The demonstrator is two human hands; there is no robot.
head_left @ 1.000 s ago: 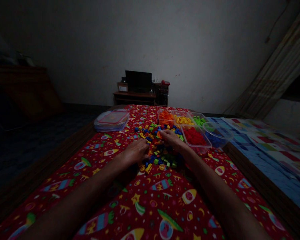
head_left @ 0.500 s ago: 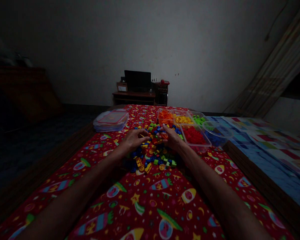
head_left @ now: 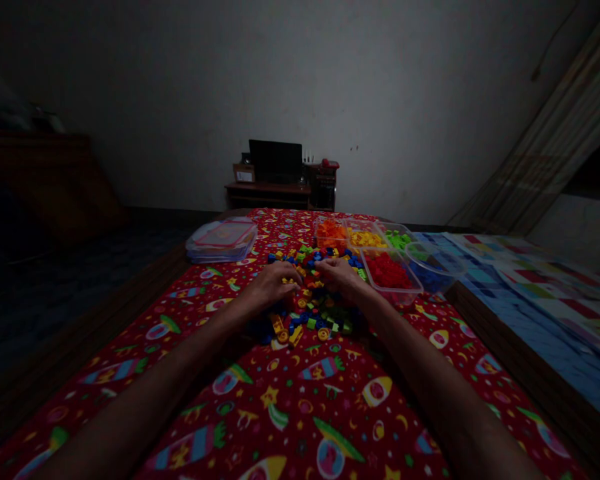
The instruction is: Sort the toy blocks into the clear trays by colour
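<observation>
A loose pile of small toy building bricks (head_left: 310, 313) in blue, yellow, green, red and orange lies on the red patterned cloth. At the pile's left side, my left hand (head_left: 275, 279) is curled downward, thumb and fingertips close together. A bit of yellow shows in the gap of that hand; whether it is held or lies behind cannot be made out. Over the right side of the pile, my right hand (head_left: 344, 275) is closed in a pinch. A small reddish brick (head_left: 317, 274) shows at its fingertips, mostly covered by them.
Clear boxes hold sorted bricks beyond and right of the pile: orange (head_left: 331, 233), yellow (head_left: 366, 239), green (head_left: 397, 239) and red (head_left: 389, 272). A round tub (head_left: 437, 260) has blue ones. Stacked lids (head_left: 223, 240) lie at left. A bed (head_left: 520, 287) adjoins the right edge.
My right hand has turned palm down and its spread fingers have closed into a pinch. My left hand has tipped lower over the bricks, its fingers curling in.
</observation>
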